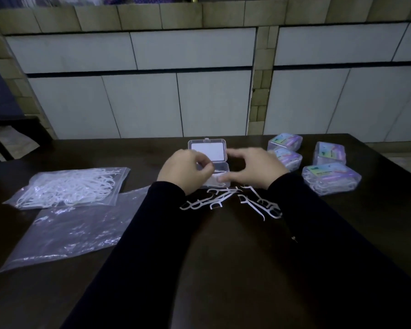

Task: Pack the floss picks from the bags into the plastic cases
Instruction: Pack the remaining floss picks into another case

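Note:
A clear plastic case (209,150) stands open at the table's middle, its lid upright and white floss picks inside its base. My left hand (184,168) hovers over the base's left side with fingers curled, pinching what looks like a floss pick. My right hand (252,168) reaches in from the right, its fingertips touching picks at the case's front right corner. Loose white floss picks (226,200) lie scattered on the dark table just in front of the case. A clear bag full of floss picks (69,188) lies at the left.
A flat, nearly empty clear bag (76,229) lies in front of the full one. Several closed, filled cases with coloured labels (330,178) sit at the right. The dark table (223,257) ends at a tiled wall; a dark chair (12,136) stands far left.

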Available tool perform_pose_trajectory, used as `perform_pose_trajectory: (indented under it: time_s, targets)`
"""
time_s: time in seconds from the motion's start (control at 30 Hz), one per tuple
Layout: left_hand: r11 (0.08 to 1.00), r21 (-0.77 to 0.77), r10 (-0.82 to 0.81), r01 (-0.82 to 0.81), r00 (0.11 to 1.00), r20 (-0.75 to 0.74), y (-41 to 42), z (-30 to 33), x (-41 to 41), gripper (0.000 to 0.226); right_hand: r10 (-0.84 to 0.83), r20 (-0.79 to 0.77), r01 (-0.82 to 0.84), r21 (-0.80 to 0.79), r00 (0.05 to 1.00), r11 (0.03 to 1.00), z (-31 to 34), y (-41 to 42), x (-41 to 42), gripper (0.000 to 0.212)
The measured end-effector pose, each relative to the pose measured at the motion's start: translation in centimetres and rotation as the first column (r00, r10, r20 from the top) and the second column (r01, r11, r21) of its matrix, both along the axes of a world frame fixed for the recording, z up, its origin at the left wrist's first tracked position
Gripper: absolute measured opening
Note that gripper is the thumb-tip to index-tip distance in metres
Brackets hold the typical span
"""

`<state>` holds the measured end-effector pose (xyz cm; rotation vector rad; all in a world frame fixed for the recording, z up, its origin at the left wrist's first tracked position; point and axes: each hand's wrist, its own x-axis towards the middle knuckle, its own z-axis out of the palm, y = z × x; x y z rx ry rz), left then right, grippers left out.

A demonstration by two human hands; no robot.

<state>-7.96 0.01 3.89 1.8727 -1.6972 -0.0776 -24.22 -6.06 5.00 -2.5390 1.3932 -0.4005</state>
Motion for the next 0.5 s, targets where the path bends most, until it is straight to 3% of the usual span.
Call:
perform_pose_trajectory:
  time_s: [0.13,0.23,0.37,0.5]
  targets:
    - [0.999,-0.049,0.011,-0.01,1.0,0.017,0.9,0.4,-1.0,0.022,-0.142,0.084,0.142,0.002,0.986,0.99,2.2,0.4,-1.8,0.044]
    - [0.998,0.052,0.024,-0.026,0.999,0.037,1.6,0.4,-1.1,0.028,-0.151,-0.139,0.173,0.159,0.979,0.972,2.6,1.0,-3.2,0.021]
    - [0.965,0.263,0.007,-0.006,1.0,-0.002,2.4,0.3,-0.3,0.036,-0.104,-0.38,0.217,0.268,0.919,0.939,2.6,1.9,-4.3,0.032]
    - [0.913,0.407,-0.005,0.014,1.0,-0.023,2.8,0.3,-0.1,0.027,-0.078,-0.407,0.239,0.362,0.91,0.901,3.0,1.7,-5.9,0.026]
